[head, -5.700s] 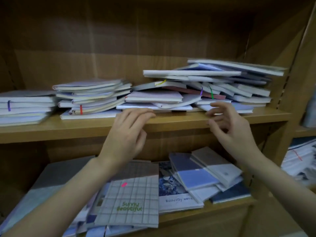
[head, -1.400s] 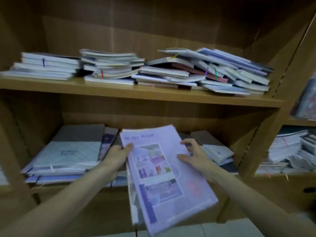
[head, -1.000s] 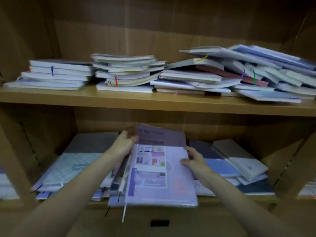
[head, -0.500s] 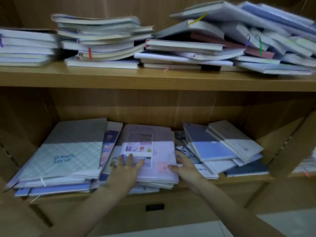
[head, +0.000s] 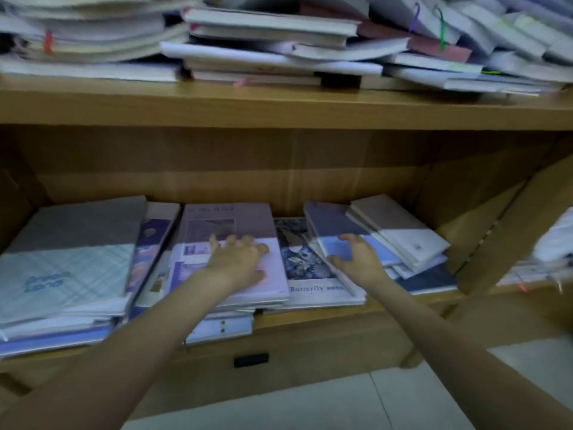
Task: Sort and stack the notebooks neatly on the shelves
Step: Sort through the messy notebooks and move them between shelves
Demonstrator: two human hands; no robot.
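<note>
Nearest, at the bottom of the frame, two bare forearms reach up and in toward the lower shelf of a wooden bookcase. Left hand lies flat, fingers spread and straight, pressing on the pale lilac notebook that tops the middle pile at centre frame; its grip is wide and holds nothing. Right hand, just right of centre, hovers with fingers loosely spread over the blue-covered notebook, thumb near its tilted lower-left edge; whether it touches is hard to tell, but the grip is open around nothing. Between the two hands shows the Butterfly notebook, partly covered on both sides. At lower left sits the large grey-and-plaid notebook on its own pile, and at right a slanted fan of grey-and-white notebooks leans over the blue one. Farther up, across the top of the frame, the upper shelf carries blurred, uneven heaps of notebooks with coloured ribbon markers. Judging by this, the step in hand is settling the lilac notebook onto the middle pile, and the task looks far from done. Next, the right hand likely needs to gather the slanted books, square their edges and lay them flat; pulling one alone could slide the fan off the shelf.
</note>
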